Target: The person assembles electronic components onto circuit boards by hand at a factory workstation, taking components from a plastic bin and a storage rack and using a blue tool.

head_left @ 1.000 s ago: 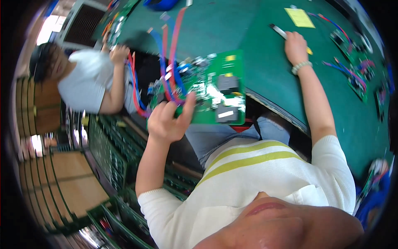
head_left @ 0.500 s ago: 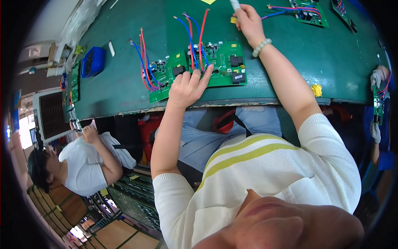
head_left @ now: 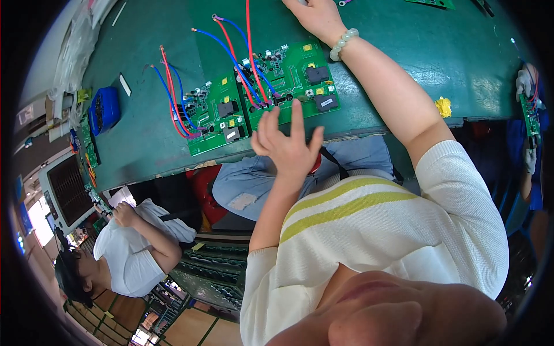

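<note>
Two green circuit boards lie side by side at the table's near edge, the right circuit board [head_left: 300,63] and the left circuit board [head_left: 214,96]. Red and blue wires [head_left: 249,49] rise from the right one, and similar wires [head_left: 171,95] from the left. My left hand [head_left: 288,141] is open, fingers apart, at the right board's front edge, fingertips over or close to it; I cannot tell if they touch. My right hand [head_left: 317,22] reaches beyond the boards, fingers partly cut off by the upper edge. A sliver of a white stick-shaped thing [head_left: 303,2] shows at them.
A blue container [head_left: 104,109] and a small white strip [head_left: 125,85] are on the green table [head_left: 392,63] to the left. Crumpled yellow material [head_left: 443,107] lies by the front edge. Co-workers sit at left [head_left: 130,248] and far right, where a gloved hand [head_left: 526,81] holds a board.
My left hand has drawn back from the wire bases toward me and spread its fingers. My right hand has moved left and farther away. The view has shifted, moving the boards left in the picture.
</note>
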`<control>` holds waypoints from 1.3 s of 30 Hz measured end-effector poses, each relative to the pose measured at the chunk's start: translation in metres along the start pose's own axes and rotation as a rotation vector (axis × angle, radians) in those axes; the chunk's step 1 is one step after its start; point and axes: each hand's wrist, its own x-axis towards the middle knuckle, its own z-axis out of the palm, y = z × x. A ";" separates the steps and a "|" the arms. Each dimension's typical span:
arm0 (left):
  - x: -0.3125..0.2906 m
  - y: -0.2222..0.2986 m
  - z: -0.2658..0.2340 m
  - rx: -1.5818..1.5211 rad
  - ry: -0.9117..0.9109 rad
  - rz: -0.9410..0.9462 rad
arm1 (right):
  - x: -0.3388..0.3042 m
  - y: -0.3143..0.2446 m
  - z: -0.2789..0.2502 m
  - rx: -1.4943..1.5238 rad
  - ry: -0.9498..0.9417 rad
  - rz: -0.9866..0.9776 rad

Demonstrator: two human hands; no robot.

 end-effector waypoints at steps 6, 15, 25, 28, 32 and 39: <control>-0.015 -0.006 0.025 0.005 0.230 0.158 | -0.001 -0.004 0.002 -0.046 -0.033 0.010; -0.014 -0.005 0.027 0.001 0.263 0.150 | -0.001 -0.001 0.002 -0.066 -0.033 -0.032; -0.020 -0.006 0.027 -0.018 0.239 0.182 | -0.004 0.004 0.002 -0.057 -0.037 -0.029; -0.019 -0.006 0.028 -0.023 0.263 0.169 | -0.004 0.000 0.002 -0.044 -0.053 -0.010; -0.017 -0.006 0.030 -0.031 0.308 0.158 | -0.002 0.000 0.002 -0.017 -0.058 -0.008; -0.017 -0.007 0.030 -0.037 0.307 0.160 | -0.001 0.001 0.002 -0.024 -0.079 -0.028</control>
